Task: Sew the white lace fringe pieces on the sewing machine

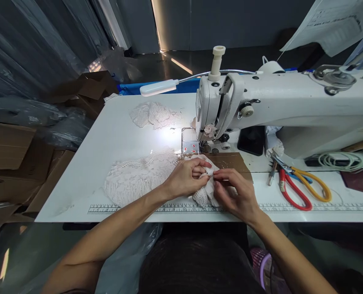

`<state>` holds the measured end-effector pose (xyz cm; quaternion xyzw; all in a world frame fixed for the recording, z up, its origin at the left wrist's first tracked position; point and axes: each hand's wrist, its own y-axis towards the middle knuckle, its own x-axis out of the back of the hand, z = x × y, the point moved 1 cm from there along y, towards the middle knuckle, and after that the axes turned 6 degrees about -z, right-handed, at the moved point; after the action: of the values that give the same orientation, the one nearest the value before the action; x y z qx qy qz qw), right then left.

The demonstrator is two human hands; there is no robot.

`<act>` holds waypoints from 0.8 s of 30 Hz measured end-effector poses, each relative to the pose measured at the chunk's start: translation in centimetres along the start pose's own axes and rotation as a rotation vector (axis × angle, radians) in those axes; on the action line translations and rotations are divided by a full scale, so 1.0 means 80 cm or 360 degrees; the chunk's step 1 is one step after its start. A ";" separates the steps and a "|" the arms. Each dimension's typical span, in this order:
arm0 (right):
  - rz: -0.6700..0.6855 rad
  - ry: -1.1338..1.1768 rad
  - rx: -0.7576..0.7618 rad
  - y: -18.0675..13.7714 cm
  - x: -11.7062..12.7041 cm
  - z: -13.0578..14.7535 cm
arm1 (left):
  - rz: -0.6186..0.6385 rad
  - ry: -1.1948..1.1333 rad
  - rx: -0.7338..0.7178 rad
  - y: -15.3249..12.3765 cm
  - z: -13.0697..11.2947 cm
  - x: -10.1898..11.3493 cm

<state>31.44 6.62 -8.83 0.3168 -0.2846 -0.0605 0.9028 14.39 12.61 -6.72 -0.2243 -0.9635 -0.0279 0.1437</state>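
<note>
— Two hands, both yours, meet over the same thing: your left hand and your right hand pinch the bunched end of a white lace fabric piece near the front edge of the white desk.

— How does each grip stand?

— Your left grip is closed, fingers curled down onto the lace. Your right grip is closed too, thumb and forefinger nipped on a small fold of the same lace, just beside your left fingertips. The two hands are touching or nearly so; you cannot tell which.

— Where does the lace lie?

— Most of it spreads flat on the desk to the left of your hands, and its gathered end sits between them, just in front of the needle area of the white industrial sewing machine. It rests partly on a brown cardboard patch on the desk top and reaches down to the printed ruler strip along the near edge.

— What else is around you?

— A second, smaller heap of white lace lies further back, lit by the white gooseneck lamp. To your right lie red-handled scissors and yellow-handled scissors, crossing one another, with a black phone under the machine arm. Brown cardboard boxes stand off the desk to your left.
</note>
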 end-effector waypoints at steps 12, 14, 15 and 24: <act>0.0247 0.0280 -0.0697 0.022 0.004 -0.012 | -0.0057 0.0245 -0.0266 -0.005 0.001 -0.003; 0.0325 0.0213 -0.0530 0.028 0.009 -0.013 | -0.0030 0.0365 -0.0343 -0.004 -0.002 -0.001; 0.0374 0.0165 -0.0396 0.031 0.013 -0.013 | -0.0018 0.0414 -0.0379 -0.004 -0.003 0.001; 0.0728 -0.0465 0.0529 0.057 0.033 -0.005 | 0.0173 0.0418 -0.0380 -0.001 -0.008 0.009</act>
<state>33.53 9.67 -5.09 0.3756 -0.4812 0.1463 0.7784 13.90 12.80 -5.90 -0.2859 -0.9127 -0.1632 0.2419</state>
